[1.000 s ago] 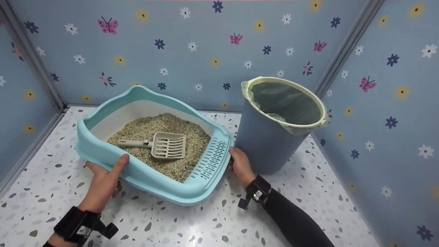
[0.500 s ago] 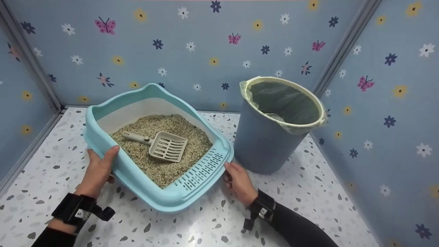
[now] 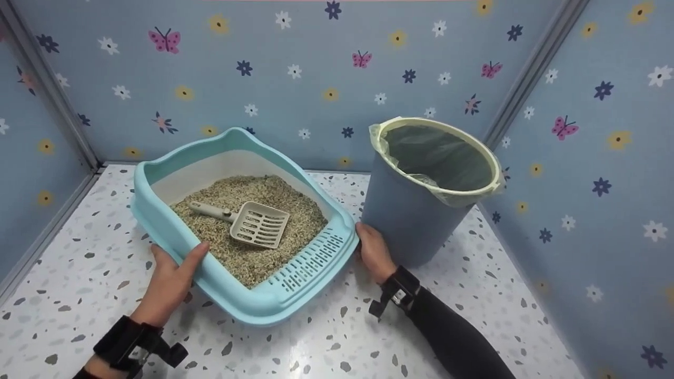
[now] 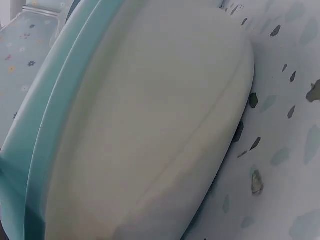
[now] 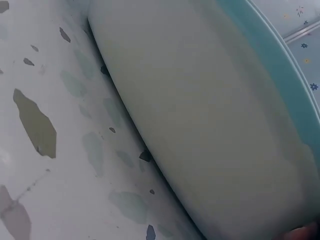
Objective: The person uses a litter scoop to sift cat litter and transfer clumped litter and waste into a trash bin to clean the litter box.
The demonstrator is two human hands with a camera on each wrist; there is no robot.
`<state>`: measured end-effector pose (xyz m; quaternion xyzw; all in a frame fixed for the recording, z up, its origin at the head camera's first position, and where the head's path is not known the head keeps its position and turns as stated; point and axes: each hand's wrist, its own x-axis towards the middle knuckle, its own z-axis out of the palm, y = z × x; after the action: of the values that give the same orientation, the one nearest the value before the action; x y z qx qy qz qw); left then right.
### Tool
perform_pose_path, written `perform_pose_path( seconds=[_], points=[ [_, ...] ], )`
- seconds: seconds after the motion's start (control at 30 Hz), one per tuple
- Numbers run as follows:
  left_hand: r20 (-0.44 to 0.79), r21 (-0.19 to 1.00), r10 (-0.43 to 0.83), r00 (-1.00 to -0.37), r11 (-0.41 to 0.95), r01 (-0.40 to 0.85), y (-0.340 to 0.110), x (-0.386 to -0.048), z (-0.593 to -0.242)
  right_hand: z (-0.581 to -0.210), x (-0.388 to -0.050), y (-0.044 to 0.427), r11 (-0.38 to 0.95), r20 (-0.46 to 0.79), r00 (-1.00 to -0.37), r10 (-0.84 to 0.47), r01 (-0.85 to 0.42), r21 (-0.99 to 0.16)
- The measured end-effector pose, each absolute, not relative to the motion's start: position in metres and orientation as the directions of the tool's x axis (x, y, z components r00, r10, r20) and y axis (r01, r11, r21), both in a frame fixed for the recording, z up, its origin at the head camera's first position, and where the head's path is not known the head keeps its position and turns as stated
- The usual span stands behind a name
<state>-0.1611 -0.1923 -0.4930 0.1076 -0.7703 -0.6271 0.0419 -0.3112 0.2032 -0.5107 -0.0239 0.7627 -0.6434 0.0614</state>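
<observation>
A light blue litter box [image 3: 310, 302] with a white inner wall stands at an angle on the floor, its slotted step turned to the front right. Granular litter [image 3: 253, 268] fills it, and a beige slotted litter scoop [image 3: 260, 225] lies on top, handle to the upper left. My left hand [image 3: 171, 281] grips the near left side, thumb against the blue wall, its lower fingers hidden. At the right corner, beside the step, my right hand [image 3: 375, 252] holds the rim; its fingers are mostly hidden. In the right wrist view, a fingertip [image 5: 302, 232] shows at the box's pale base.
A blue-grey trash can [image 3: 410, 221] with a pale rim and a translucent liner stands right behind my right hand, close to the box. Flowered wall panels [image 3: 326, 121] enclose the back and sides. The speckled white floor [image 3: 316, 347] runs underneath.
The litter box has turned clockwise, scoop and litter with it, so its step faces nearer to me. Lately my left hand has slid rightward along the side, and my right hand up the rim.
</observation>
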Motion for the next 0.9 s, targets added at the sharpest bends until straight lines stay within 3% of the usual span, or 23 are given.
perform_pose_path(
  seconds=[0.13, 0.4, 0.53, 0.7, 0.9],
  points=[
    [-0.069, 0.968, -0.2, -0.977, 0.224, -0.115, -0.206, -0.166, -0.495, -0.513, -0.295, 0.205, 0.164, -0.032, -0.985, -0.167, 0.004, -0.986],
    [-0.002, 0.956, -0.124, -0.992, 0.291, -0.038, -0.241, -0.178, -0.497, -0.519, -0.253, 0.206, 0.036, -0.065, -0.953, -0.296, 0.057, -0.998],
    [-0.03, 0.957, -0.121, -0.992, 0.283, -0.063, -0.237, -0.171, -0.496, -0.515, -0.265, 0.205, 0.074, -0.079, -0.946, -0.313, 0.059, -0.996],
    [-0.066, 0.946, -0.132, -0.989, 0.306, -0.104, -0.223, -0.159, -0.495, -0.508, -0.29, 0.201, 0.25, -0.106, -0.956, -0.273, 0.036, -0.968],
    [-0.018, 0.947, -0.142, -0.99, 0.316, -0.063, -0.216, -0.16, -0.498, -0.516, -0.311, 0.202, 0.319, -0.053, -0.968, -0.244, -0.029, -0.947]
  ],
)
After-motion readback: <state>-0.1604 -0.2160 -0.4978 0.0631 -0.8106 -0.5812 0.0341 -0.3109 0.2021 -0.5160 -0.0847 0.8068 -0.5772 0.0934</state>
